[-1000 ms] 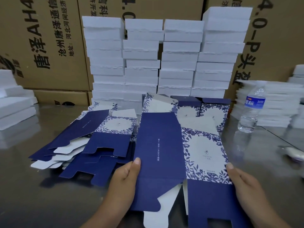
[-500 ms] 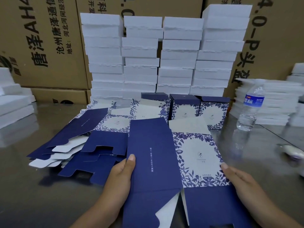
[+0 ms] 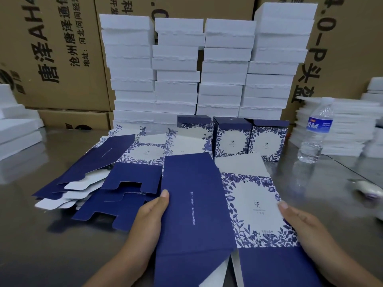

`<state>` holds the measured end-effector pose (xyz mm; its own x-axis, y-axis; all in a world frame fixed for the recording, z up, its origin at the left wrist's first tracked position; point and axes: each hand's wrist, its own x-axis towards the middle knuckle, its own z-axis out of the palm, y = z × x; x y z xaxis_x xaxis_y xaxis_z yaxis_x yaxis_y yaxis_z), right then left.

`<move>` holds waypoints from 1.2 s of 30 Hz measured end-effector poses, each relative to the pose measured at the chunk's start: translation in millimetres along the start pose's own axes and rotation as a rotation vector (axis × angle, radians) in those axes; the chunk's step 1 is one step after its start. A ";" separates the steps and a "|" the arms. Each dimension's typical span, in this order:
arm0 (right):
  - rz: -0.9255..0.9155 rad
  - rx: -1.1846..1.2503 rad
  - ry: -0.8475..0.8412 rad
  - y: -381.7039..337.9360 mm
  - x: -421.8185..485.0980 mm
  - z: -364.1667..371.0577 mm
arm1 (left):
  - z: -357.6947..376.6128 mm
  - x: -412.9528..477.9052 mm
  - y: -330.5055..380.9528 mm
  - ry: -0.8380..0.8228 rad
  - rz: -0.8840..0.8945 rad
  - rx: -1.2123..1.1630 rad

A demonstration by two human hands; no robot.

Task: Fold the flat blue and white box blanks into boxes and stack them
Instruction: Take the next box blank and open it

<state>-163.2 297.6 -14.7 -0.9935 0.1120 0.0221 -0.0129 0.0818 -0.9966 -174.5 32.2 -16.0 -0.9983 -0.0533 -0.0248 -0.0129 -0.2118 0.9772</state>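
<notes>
I hold one blue and white box blank (image 3: 219, 206) in front of me over the metal table (image 3: 37, 235). Its plain blue panel is on the left and its flowered white panel on the right. My left hand (image 3: 149, 220) grips the blank's left edge, thumb on top. My right hand (image 3: 302, 226) holds the right edge, thumb on the flowered panel. A loose heap of flat blanks (image 3: 107, 183) lies to the left. Three folded boxes (image 3: 232, 137) stand upright in a row behind the held blank.
Tall stacks of white foam blocks (image 3: 207, 67) stand at the back against brown cartons (image 3: 53, 50). A water bottle (image 3: 316, 131) stands at the right, with thin white foam sheets (image 3: 350, 125) behind it. More foam blocks (image 3: 14, 125) lie far left. A small white object (image 3: 367, 189) lies right.
The held blank has come down and nearer to me, and both hands moved with it. The three folded boxes behind it are now in plain view.
</notes>
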 end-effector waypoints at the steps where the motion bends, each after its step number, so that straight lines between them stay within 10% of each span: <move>1: 0.019 0.010 -0.001 0.3 0.2 -0.8 | -0.2 0.3 -1.0 0.003 0.002 0.012; 36: -0.026 0.001 0.138 3.3 1.7 -1.3 | -5.3 4.9 -5.0 -0.027 -0.040 0.066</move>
<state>-164.8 299.4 -17.9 -0.9677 0.2454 0.0582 -0.0382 0.0854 -0.9956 -179.0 27.8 -22.1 -0.9981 -0.0193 -0.0590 -0.0555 -0.1484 0.9874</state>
